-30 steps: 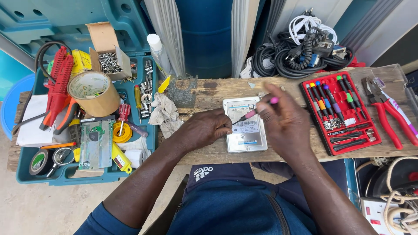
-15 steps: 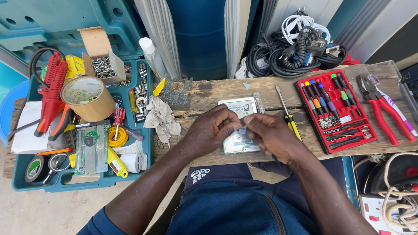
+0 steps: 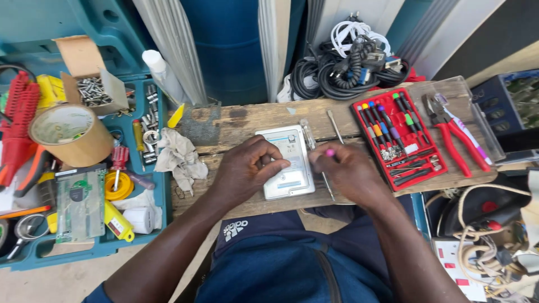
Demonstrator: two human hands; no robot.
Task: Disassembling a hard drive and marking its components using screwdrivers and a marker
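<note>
- Head view, centre: we log a flat silver drive-like device [image 3: 286, 163] lying face up on the wooden plank [image 3: 236, 120], between both hands.
- Left hand [image 3: 244, 168]: fingers curled over the device's left edge and pressing it flat; it grips nothing else.
- Right hand [image 3: 351, 171]: fingers closed around a pink-capped precision screwdriver [image 3: 329, 152], whose thin shaft runs down past the device's right edge; we cannot quite see where the tip sits.
- Step in hand, as we judge it: working the fasteners along the device's right side; the next move calls for a steady left-hand hold and a square tip.
- Right of the hands: red case of small screwdrivers [image 3: 398, 137], red-handled pliers [image 3: 452, 134].
- Left: crumpled rag [image 3: 177, 154], teal tool tray [image 3: 160, 185], tape roll [image 3: 70, 134].
</note>
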